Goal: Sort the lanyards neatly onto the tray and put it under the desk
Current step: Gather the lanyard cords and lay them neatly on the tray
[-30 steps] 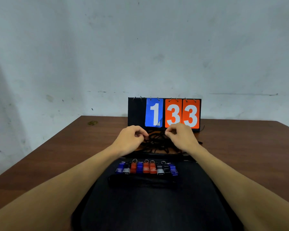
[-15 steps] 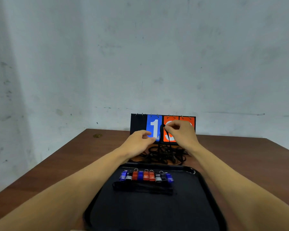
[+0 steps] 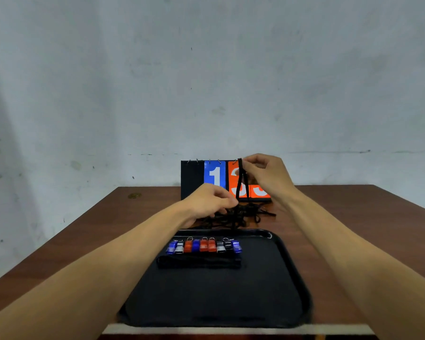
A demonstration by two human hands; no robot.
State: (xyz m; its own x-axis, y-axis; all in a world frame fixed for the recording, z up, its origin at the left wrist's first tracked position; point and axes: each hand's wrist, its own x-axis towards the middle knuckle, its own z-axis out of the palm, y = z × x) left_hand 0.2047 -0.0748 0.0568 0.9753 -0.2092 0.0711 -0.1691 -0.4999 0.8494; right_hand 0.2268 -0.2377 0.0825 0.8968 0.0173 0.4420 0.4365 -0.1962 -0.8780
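A black tray lies on the brown desk in front of me. On its far part several lanyards lie side by side in a row, with blue, red, silver and black clips and folded black cords. Behind the tray a tangled pile of black lanyards rests on the desk. My right hand pinches the loop of one black lanyard and holds it up out of the pile. My left hand is lower, fingers closed on the same cord just above the pile.
A flip scoreboard showing a blue 1 and orange 3s stands behind the pile at the back of the desk. A small round brown object lies at the far left. A grey wall rises behind.
My right hand has risen from the pile, lifting one black lanyard loop up. My left hand moved right onto the cord. The view has tilted upward.
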